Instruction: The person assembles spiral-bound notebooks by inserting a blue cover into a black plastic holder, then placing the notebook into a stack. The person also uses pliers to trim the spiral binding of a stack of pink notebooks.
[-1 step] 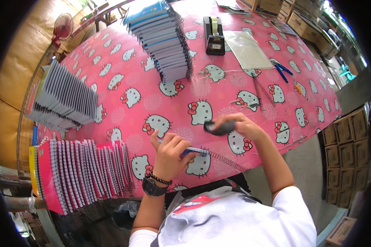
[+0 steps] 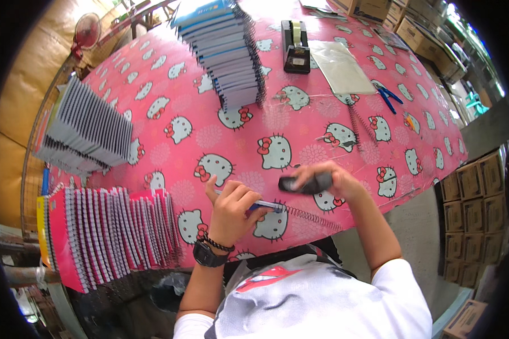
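A thin blue notebook, edge-on to me, is hovering over or touching the surface near the middle of its near edge; I can't tell which. The left grip is pinching it between thumb and fingers, one finger standing off, probably to steady it while leaving its right end free. From that end a wire coil is trailing toward the near edge. The right grip is closing around a black tool, blurring slightly, just beyond the coil and apart from it.

Farther out, a loose coil is lying toward the right edge, with blue-handled pliers beyond it, perhaps kept within reach. Pale sheets and a tape dispenser are sitting toward the far edge, beside a tall blue stack. A grey stack is lining the left edge, and pink notebooks are crowding the near left corner, so the left grip is having less sideways room; the right grip is having more, toward the right edge.
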The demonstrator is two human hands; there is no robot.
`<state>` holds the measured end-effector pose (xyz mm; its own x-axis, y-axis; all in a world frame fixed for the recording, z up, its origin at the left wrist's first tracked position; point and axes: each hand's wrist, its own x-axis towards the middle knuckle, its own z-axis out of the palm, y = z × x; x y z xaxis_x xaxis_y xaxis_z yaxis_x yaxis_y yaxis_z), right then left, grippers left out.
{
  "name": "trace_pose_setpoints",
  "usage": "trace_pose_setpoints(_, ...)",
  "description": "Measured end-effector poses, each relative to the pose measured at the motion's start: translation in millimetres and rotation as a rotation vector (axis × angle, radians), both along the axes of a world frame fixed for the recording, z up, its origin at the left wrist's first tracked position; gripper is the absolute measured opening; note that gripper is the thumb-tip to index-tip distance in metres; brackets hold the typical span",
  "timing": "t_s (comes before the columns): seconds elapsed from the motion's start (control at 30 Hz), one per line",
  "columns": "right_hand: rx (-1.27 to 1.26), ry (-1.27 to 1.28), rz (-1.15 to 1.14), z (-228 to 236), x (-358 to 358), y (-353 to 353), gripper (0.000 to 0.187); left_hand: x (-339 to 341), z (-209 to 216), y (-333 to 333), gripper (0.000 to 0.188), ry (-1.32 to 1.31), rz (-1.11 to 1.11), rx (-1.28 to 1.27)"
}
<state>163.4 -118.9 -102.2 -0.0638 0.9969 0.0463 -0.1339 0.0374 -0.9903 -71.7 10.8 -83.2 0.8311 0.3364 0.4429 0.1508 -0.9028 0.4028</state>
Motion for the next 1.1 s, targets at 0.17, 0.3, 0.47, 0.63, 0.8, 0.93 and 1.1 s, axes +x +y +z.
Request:
trace_pose_setpoints(0.17,-0.079,-0.558,-0.264,12,-21,-4,0.050,-2,-9,-2,0.026,-0.049,0.023,-0.027)
trace_pose_setpoints(0.3,-0.004,-0.292,-0.028,14,-23,-1,0.054,-1,-12,1,0.023,-0.042,0.030,-0.032)
trace_pose_setpoints(0.47,0.051,-0.072,-0.040,29,-23,3,0.050,0,-18,4,0.052,-0.342,0.193,-0.141)
trace_pose_setpoints(0.63,-0.134,-0.371,-0.168,18,-26,11,0.064,-4,-55,4,0.075,-0.547,0.147,-0.784)
trace_pose_setpoints(0.8,-0.129,-0.287,-0.142,22,-32,7,0.067,-7,-65,11,0.055,-0.356,0.011,-0.832)
trace_pose_setpoints(0.93,-0.028,-0.205,-0.132,22,-17,8,0.062,-6,-60,11,0.043,-0.351,-0.045,-0.974)
trace_pose_setpoints(1.1,-0.151,-0.748,-0.191,27,-21,26,0.054,-6,-73,15,0.037,-0.345,-0.090,-0.992)
